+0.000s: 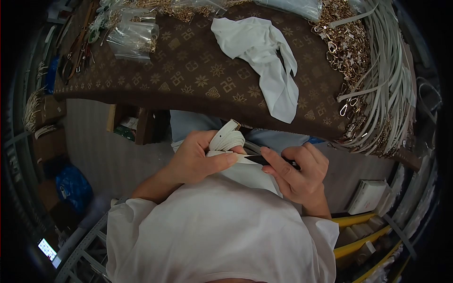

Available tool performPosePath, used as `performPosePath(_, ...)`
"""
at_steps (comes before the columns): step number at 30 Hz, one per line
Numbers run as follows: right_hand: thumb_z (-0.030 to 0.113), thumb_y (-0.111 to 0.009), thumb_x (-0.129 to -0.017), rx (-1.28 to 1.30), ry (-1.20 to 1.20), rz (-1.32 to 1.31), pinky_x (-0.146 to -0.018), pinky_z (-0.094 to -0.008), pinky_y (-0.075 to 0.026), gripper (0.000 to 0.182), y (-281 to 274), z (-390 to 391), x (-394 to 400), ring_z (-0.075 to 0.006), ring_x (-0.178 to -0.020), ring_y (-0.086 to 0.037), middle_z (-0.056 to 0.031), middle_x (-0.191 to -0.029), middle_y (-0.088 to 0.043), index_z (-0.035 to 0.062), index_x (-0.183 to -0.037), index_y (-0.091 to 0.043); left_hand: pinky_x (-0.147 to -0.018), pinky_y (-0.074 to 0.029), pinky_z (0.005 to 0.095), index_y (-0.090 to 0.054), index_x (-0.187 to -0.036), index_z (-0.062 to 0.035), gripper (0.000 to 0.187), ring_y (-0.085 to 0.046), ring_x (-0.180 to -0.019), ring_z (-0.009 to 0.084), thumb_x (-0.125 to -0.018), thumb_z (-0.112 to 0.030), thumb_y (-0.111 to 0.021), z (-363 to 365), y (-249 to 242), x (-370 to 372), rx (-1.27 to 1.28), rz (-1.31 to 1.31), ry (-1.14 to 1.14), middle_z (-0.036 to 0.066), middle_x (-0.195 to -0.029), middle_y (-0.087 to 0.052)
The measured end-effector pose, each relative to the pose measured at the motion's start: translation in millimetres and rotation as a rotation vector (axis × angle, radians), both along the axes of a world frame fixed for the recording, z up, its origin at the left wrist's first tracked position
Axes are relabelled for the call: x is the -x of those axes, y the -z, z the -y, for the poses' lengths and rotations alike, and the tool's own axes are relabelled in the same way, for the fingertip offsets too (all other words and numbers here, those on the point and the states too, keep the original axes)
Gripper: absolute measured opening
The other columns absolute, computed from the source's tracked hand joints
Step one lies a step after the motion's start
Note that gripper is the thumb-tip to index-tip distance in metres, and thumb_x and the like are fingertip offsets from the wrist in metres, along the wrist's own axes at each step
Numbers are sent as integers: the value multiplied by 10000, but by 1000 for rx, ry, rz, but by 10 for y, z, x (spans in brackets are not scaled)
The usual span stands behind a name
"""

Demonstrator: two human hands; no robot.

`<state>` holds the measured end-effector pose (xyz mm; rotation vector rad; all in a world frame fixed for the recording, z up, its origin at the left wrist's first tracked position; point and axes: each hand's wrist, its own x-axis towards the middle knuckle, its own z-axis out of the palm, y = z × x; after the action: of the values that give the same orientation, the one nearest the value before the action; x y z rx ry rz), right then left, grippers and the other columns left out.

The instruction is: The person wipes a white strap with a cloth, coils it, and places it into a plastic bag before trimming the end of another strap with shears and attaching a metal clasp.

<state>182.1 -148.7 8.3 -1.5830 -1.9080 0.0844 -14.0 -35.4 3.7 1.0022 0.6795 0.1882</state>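
Observation:
My left hand (203, 158) is closed around a bundle of white straps (228, 140), which is looped and stacked above my lap. A small gold-coloured fitting (234, 123) shows at the bundle's upper end. One strap end is pinched under my left thumb and points right. My right hand (297, 172) grips a slim dark pointed tool (257, 160). Its tip lies at the strap by my left thumb; whether it touches cannot be made out. My fingers hide most of the tool's handle.
A brown patterned cloth (198, 70) covers the table ahead. On it lie a white cloth (264, 52), a clear plastic bag (132, 37), piled gold clasps and chains (347, 52), and many pale straps (389, 94) at right. A yellow-edged rack (358, 236) stands lower right.

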Motion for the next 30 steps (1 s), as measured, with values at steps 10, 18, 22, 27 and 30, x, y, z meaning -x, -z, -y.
performPosePath(10, 144, -688, -730, -104, 525, 231, -676, -358, -441, 415, 320, -405, -645, -280, -771, -521, -125, -912, -543, 72, -1127, -589, -581, -372, 185, -600, -930, -10, 132, -463, -661, 27, -810, -62, -582, 16, 30, 23, -16, 13, -16, -23, -744, -544)
performPosePath(18, 125, -666, -723, 273, -232, -312, -603, -333, -464, 216, 15, -272, 42, -275, -720, -579, -121, -874, -583, 5, -880, -580, -593, -400, 223, -583, -928, 6, 190, -500, -665, 65, -817, -146, -615, -28, 54, 10, -276, -16, 47, 3, -746, -560)
performPosePath(22, 84, -653, -726, 503, -376, -207, -513, -292, -443, 121, -107, -332, -109, -223, -591, -576, -72, -751, -614, 41, -826, -601, -586, -412, 270, -570, -878, 13, 291, -517, -628, 114, -862, -278, -570, -96, 100, 2, -658, -111, 400, 26, -713, -557)
performPosePath(27, 109, -633, -753, 778, -436, -415, -539, -305, -454, 106, 167, -487, -289, -215, -601, -590, -54, -740, -625, 47, -837, -618, -539, -382, 263, -578, -877, -6, 298, -468, -576, 95, -911, -282, -472, -195, 147, 39, -424, -51, 662, 6, -631, -489)
performPosePath(30, 135, -628, -768, 472, -449, -356, -565, -321, -462, 143, 175, -549, -163, -248, -641, -603, -85, -777, -628, 30, -863, -611, -517, -359, 245, -590, -888, -11, 310, -432, -554, 85, -932, -270, -426, -254, 128, 60, -80, -18, 633, -4, -607, -452)
